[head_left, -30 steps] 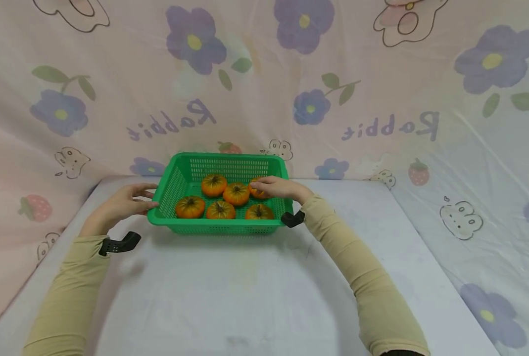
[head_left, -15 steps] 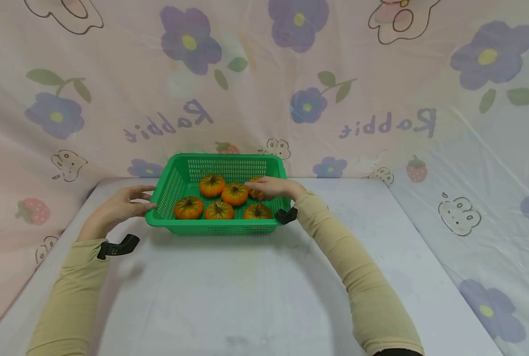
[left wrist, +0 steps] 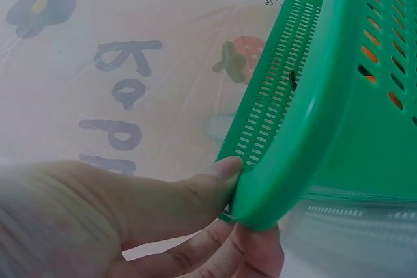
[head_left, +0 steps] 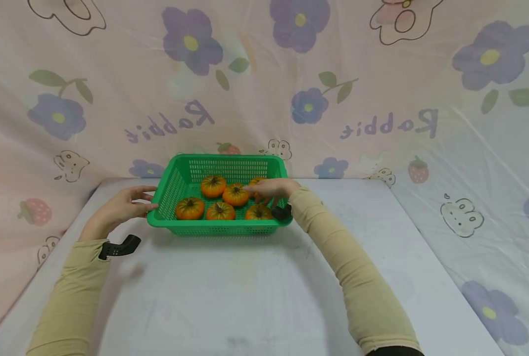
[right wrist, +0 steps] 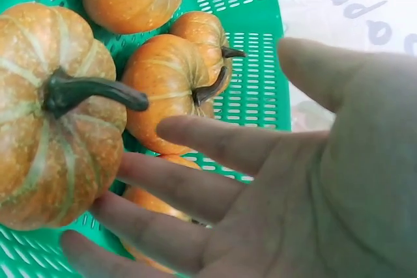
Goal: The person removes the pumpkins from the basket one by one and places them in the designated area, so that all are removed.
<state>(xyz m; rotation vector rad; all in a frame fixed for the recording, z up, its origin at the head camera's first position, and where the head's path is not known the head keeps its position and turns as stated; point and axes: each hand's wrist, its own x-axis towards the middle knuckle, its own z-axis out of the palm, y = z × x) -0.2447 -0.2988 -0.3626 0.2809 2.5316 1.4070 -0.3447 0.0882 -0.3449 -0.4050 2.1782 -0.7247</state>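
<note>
A green plastic basket (head_left: 219,223) with slotted walls stands toward the back of the table, holding several small orange pumpkins (head_left: 190,208). My left hand (head_left: 120,206) grips the basket's left rim; in the left wrist view the thumb (left wrist: 212,190) lies on one side of the rim and curled fingers on the other. Inside the basket's right part, my right hand (head_left: 273,189) hovers among the pumpkins and partly covers the back right one. In the right wrist view its fingers (right wrist: 221,144) are spread and nearly straight, beside a large-looking pumpkin (right wrist: 58,154); whether they touch it I cannot tell.
The basket rests on a white table (head_left: 228,291). Behind and beside the table hangs a pale cloth (head_left: 255,94) printed with flowers, rabbits and strawberries. Black mounts sit on both wrists.
My right hand has moved left and slightly nearer the front inside the basket, its fingers now reaching lower. The left hand keeps its grip on the rim. The pumpkins look unmoved.
</note>
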